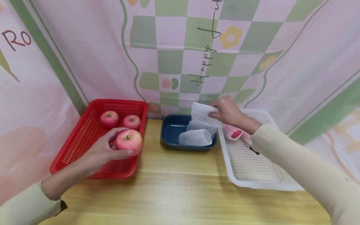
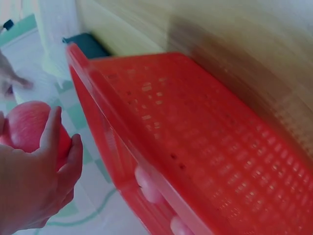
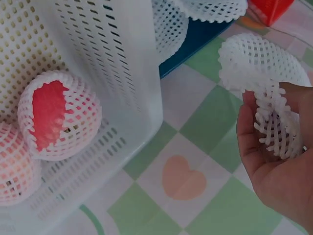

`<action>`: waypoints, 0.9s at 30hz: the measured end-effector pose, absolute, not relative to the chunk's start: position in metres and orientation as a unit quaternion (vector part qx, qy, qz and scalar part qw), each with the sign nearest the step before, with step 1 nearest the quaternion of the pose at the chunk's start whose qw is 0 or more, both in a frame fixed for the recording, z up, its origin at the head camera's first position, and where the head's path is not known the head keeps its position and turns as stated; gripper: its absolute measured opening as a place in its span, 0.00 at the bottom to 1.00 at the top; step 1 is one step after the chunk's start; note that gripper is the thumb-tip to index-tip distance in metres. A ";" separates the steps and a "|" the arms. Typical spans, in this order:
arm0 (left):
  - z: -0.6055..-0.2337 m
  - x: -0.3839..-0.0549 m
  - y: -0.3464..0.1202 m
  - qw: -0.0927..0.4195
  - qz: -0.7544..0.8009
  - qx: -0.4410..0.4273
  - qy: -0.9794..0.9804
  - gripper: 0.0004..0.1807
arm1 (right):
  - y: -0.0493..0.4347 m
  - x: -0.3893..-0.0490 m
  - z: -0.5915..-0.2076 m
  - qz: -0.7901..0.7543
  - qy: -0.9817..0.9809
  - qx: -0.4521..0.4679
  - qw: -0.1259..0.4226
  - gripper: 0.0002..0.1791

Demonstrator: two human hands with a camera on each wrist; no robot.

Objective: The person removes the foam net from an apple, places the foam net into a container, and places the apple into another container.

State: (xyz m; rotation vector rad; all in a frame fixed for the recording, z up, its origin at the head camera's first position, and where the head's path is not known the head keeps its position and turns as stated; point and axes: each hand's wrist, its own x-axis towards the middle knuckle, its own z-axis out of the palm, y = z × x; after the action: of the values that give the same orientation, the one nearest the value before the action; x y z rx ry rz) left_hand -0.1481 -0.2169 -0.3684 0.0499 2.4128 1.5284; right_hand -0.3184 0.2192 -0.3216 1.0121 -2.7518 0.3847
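Observation:
My left hand (image 1: 104, 150) grips a red apple (image 1: 129, 142) above the right side of the red basket (image 1: 92, 168). Two more apples, one at the back left (image 1: 109, 119) and one beside it (image 1: 132, 122), lie in that basket. In the head view my right hand (image 1: 229, 112) pinches a white foam net sleeve (image 1: 201, 109) over the dark blue tray (image 1: 171, 145). Another foam net sleeve (image 1: 195, 137) lies in this tray. The right wrist view shows the held sleeve bunched between thumb and fingers of the right hand (image 3: 274, 186).
A white slotted basket (image 1: 234, 184) stands on the right, and in the right wrist view it holds net-wrapped apples (image 3: 61, 115). The wooden table (image 1: 180, 193) stretches in front of the containers. A checkered cloth (image 1: 197, 37) hangs close behind them.

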 end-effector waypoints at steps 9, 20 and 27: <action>-0.376 -0.173 -0.245 0.170 0.596 -0.045 0.784 0.58 | 0.208 -0.333 -0.341 0.158 -0.926 0.338 0.056 0.07; -0.386 -0.201 -0.270 0.176 0.617 -0.075 0.763 0.60 | 0.196 -0.339 -0.356 0.158 -0.927 0.337 0.043 0.07; -0.398 -0.212 -0.289 0.180 0.596 -0.068 0.779 0.54 | 0.190 -0.343 -0.364 0.149 -0.927 0.341 0.041 0.06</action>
State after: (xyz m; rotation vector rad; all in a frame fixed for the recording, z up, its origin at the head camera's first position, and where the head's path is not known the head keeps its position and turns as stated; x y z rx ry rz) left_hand -0.2118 -0.2887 -0.3975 -0.1914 2.2029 1.6857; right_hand -0.3428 0.1902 -0.3641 1.0434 -2.8391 0.4556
